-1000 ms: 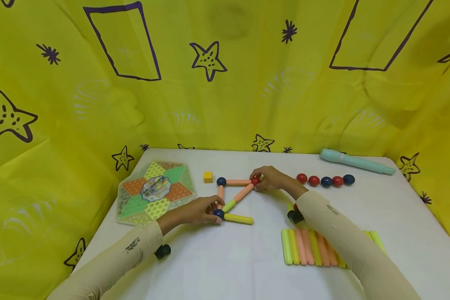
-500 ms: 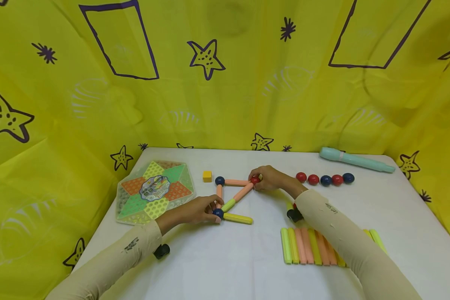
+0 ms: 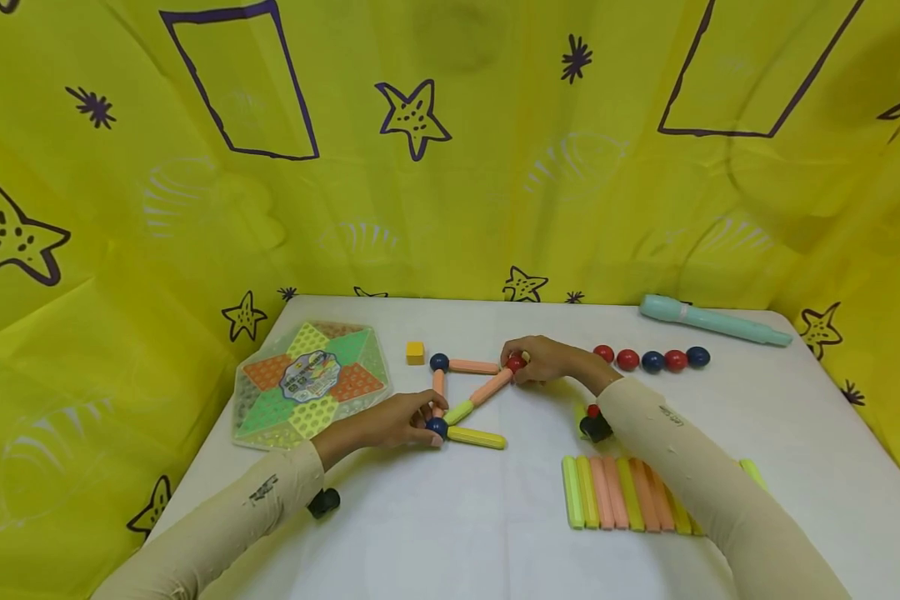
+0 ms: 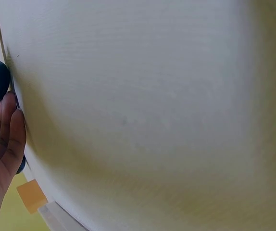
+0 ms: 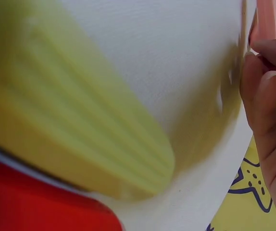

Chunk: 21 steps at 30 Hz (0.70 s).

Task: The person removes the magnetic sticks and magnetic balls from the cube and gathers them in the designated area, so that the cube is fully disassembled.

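My left hand (image 3: pixel 397 421) grips a blue ball (image 3: pixel 437 428) at the near corner of a stick-and-ball shape, fingers and thumb on either side of it. From that ball a yellow stick (image 3: pixel 477 437) points right, a pink stick (image 3: pixel 438 385) runs back to another blue ball (image 3: pixel 439 362), and a light green stick (image 3: pixel 459 412) slants away, continued by a pink stick (image 3: pixel 491 388). My right hand (image 3: pixel 543 360) pinches the red ball (image 3: pixel 516 363) at the slanted line's far end. A back pink stick (image 3: pixel 474 366) reaches from the far blue ball toward the red one.
A hexagonal patterned box (image 3: pixel 311 379) lies left, with an orange cube (image 3: pixel 416 353) beside it. Balls stand in a row behind the right forearm, including a blue ball (image 3: pixel 697 357). Several coloured sticks (image 3: pixel 618 493) lie partly under that arm. A mint tube (image 3: pixel 712 321) lies back right.
My right hand and the red ball have shifted slightly right, and the slanted sticks have followed a little. The red ball sits farther from the back pink stick. My left hand stays put.
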### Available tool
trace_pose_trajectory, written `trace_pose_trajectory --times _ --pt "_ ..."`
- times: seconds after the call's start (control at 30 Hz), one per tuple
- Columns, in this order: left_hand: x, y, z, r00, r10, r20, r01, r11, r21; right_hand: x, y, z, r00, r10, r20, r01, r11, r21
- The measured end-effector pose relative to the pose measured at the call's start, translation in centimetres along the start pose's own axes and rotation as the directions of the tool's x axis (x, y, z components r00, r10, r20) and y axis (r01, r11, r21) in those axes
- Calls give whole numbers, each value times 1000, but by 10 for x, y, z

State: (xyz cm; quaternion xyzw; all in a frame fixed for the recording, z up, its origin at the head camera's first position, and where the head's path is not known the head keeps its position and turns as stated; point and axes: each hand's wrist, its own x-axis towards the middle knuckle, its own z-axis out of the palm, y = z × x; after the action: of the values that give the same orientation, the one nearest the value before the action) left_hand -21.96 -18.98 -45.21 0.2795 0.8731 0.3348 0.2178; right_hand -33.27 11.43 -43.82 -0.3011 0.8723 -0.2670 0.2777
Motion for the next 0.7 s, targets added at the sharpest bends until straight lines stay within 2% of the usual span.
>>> trace_pose_trajectory --times 0.2,0.53,0.7 --pt "1 0 0 1000 -6 1 6 1000 -10 -1 0 2 999 -35 26 37 997 -71" --pt "1 -1 0 1000 -13 -1 13 1000 -1 -1 10 -1 987 -144 70 144 990 1" --pt "1 -2 1 1000 -10 0 10 1000 -5 -2 9 1 987 -153 49 156 987 -46"
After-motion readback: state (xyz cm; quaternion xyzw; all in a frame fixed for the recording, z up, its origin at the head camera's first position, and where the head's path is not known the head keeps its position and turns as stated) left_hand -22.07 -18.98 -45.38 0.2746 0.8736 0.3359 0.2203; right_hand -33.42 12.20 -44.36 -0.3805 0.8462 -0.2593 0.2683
